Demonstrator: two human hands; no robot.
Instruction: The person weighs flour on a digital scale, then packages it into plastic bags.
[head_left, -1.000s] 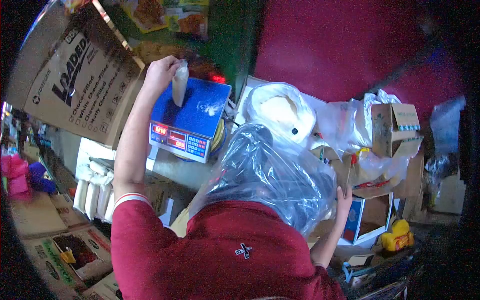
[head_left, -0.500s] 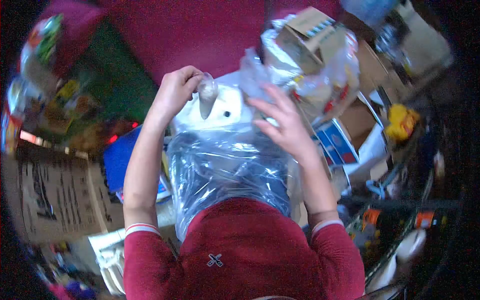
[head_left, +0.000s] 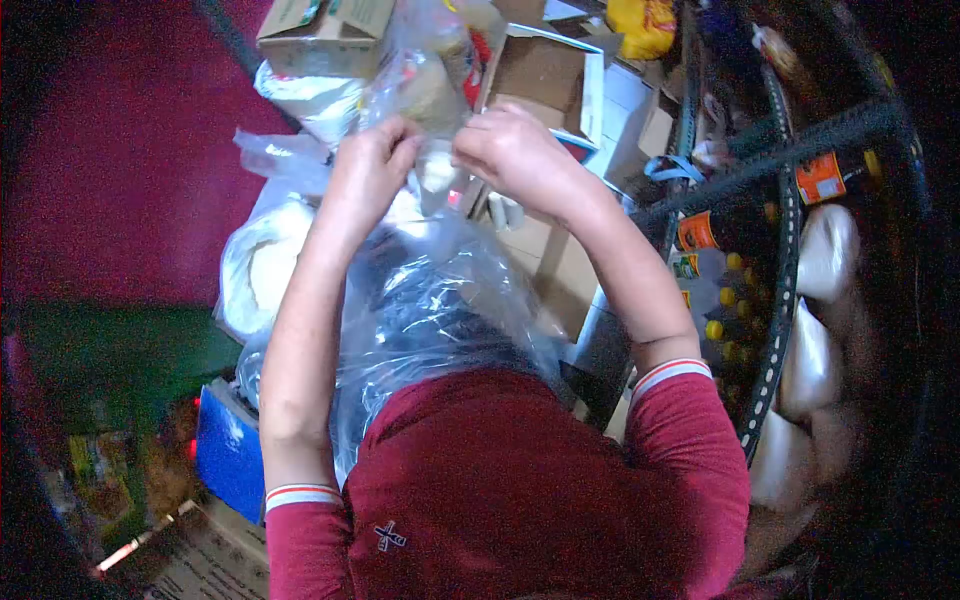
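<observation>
My left hand (head_left: 375, 165) is closed in a pinch at the left edge of a small clear plastic bag (head_left: 437, 172) with something white in it. On the bag's other side, my right hand (head_left: 515, 155) has its fingers curled together at the edge; its fingertips are partly hidden. The two hands are a short way apart with the bag between them. Below them, a large clear plastic sheet (head_left: 430, 290) covers my lap. Left of my forearm stands an open plastic-lined sack (head_left: 236, 285) with white contents.
Ahead are a closed cardboard box (head_left: 325, 45) on a white sack and an open carton (head_left: 540, 85). A metal rack (head_left: 780, 300) with bottles (head_left: 715, 270) and plastic packs stands at right. A blue box (head_left: 228, 450) lies at left.
The view has turned to the right. My left hand has carried the small bag away from the open sack, and my right hand, spread before, has closed and come up beside it.
</observation>
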